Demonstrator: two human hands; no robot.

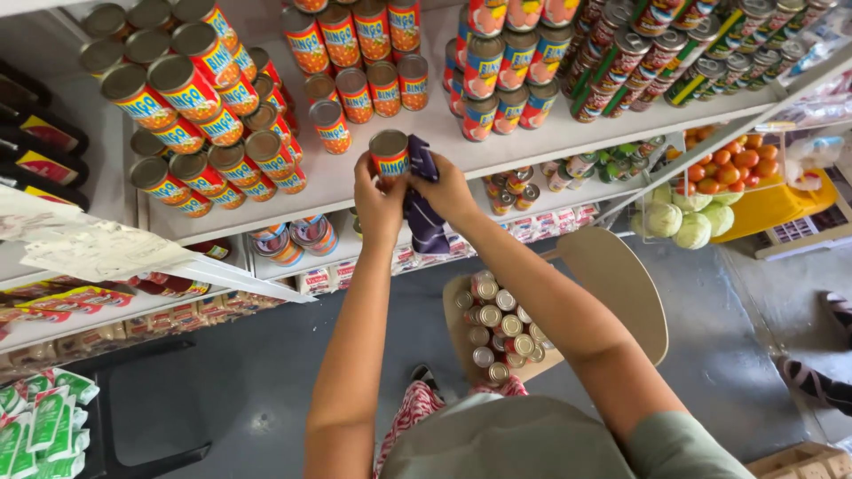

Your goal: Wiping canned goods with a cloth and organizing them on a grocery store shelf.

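Observation:
My left hand [377, 197] grips a small red and yellow tin can [389, 153] held up in front of the white shelf [541, 142]. My right hand [446, 191] presses a dark purple cloth [424, 213] against the can's side; the cloth hangs down below both hands. Stacks of the same red cans [191, 98] lie and stand on the shelf just behind. Below my arms a wooden chair [621, 284] holds several small tins [497, 328] on its seat.
More cans fill the shelf to the right [666, 44]. A clear bin with oranges and cabbages [710, 191] stands at right beside a yellow crate [781, 204]. Dark bottles [40, 133] line the left. Green sachets [44, 417] hang lower left. Another person's foot [812, 381] shows at right.

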